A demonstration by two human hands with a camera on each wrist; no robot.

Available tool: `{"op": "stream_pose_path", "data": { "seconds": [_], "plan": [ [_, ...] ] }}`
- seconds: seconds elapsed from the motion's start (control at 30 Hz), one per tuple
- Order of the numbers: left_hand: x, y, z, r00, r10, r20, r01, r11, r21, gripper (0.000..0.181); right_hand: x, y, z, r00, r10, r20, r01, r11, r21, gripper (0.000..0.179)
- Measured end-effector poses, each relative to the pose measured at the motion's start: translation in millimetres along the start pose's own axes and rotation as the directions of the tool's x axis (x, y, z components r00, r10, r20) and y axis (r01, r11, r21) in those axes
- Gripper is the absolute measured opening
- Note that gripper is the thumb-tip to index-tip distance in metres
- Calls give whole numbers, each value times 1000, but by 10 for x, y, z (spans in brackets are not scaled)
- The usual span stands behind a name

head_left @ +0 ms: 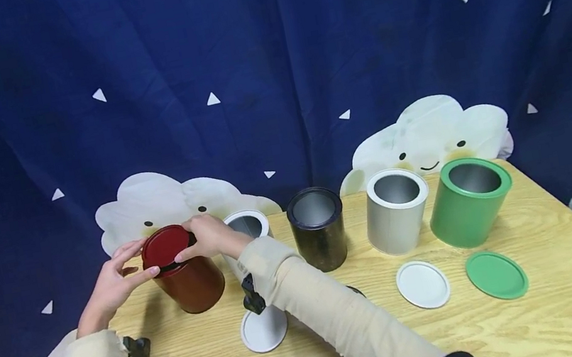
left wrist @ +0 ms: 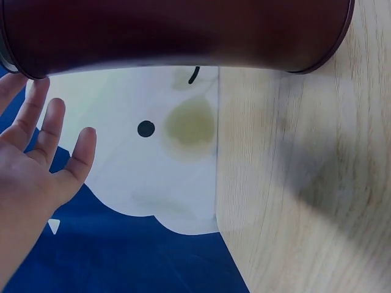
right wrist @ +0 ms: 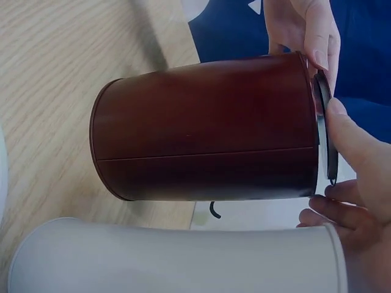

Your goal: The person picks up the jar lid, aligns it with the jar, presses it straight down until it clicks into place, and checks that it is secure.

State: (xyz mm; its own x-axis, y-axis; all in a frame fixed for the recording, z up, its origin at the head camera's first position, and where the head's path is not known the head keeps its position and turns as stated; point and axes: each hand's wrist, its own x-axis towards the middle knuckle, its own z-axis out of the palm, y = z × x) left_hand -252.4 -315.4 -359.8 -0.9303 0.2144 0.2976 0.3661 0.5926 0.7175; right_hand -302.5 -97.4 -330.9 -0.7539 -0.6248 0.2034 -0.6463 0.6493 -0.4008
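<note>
A dark red can (head_left: 192, 287) stands upright on the table at the left. Its red lid (head_left: 166, 245) lies over the mouth, slightly tilted, with a dark gap below its edge. My left hand (head_left: 110, 287) holds the lid from the left, thumb at the near edge and fingers round the far side. From the right, my right hand (head_left: 212, 236) pinches the lid, its thumb on the near edge. In the right wrist view the lid's rim (right wrist: 332, 137) stands a little off the can. The left wrist view shows spread fingers (left wrist: 47, 131) beside the can's rim.
Right of the red can stand open cans: a white one (head_left: 237, 269) partly behind my right arm, a black one (head_left: 320, 239), another white one (head_left: 395, 226) and a green one (head_left: 465, 217). White lids (head_left: 264, 329) (head_left: 423, 284) and a green lid (head_left: 496, 275) lie in front.
</note>
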Motion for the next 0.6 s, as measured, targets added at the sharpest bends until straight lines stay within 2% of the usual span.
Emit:
{"op": "stream_pose_path", "data": {
  "seconds": [0.2, 0.4, 0.6],
  "plan": [
    [-18, -28, 15, 1000, -8, 17, 8, 1000, -5, 58, -20, -5, 29, 999, 17, 27, -17, 1000, -14, 41],
    [-14, -48, 16, 999, -3, 37, 7, 995, -98, 57, -13, 7, 36, 999, -1, 52, 2, 1000, -24, 40],
    [-15, -36, 24, 998, -21, 54, 28, 992, -119, 56, 3, 31, 30, 997, -22, 75, 24, 1000, -19, 37]
  ]
}}
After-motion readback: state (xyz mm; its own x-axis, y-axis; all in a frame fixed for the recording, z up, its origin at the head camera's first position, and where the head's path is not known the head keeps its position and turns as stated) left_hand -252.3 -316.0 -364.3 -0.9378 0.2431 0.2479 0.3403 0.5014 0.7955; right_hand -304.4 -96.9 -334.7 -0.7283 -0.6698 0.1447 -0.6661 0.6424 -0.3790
